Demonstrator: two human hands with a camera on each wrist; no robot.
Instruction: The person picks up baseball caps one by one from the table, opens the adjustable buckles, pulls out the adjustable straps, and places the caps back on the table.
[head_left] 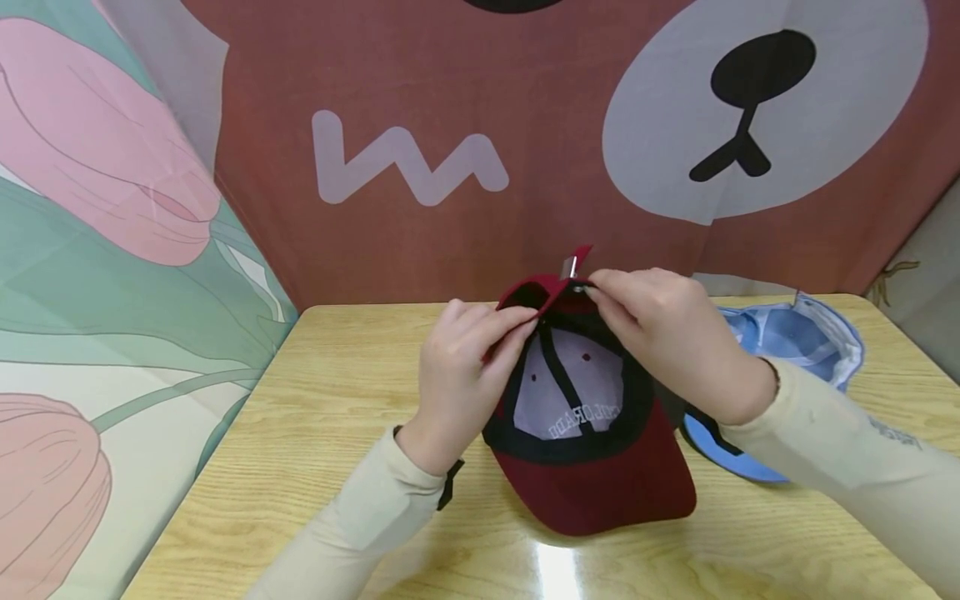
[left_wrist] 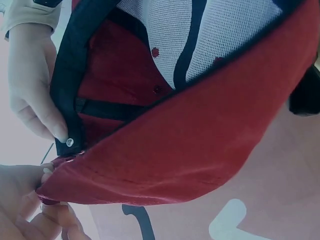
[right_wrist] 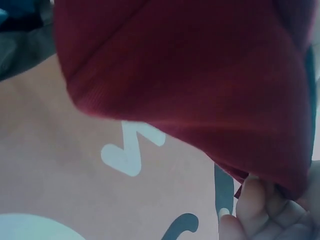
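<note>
A dark red baseball cap (head_left: 592, 492) is held up over the table, its inside facing me and its brim pointing down. The black sweatband and pale lining show, with reversed stitched lettering. My left hand (head_left: 468, 371) pinches the cap's back edge on the left between thumb and fingers. With thumb and forefinger, my right hand (head_left: 667, 333) grips the back edge on the other side. Between the hands, a metal buckle (head_left: 569, 267) and a short red strap end stick up. In the left wrist view, a small metal eyelet (left_wrist: 70, 142) shows on the band beside a thumb.
A light blue cap (head_left: 817, 333) lies on the wooden table (head_left: 360, 367) at the right, partly behind my right forearm. A brown cloth with a bear print (head_left: 420, 242) hangs behind the table. A tulip-patterned cloth (head_left: 112, 333) hangs along the left.
</note>
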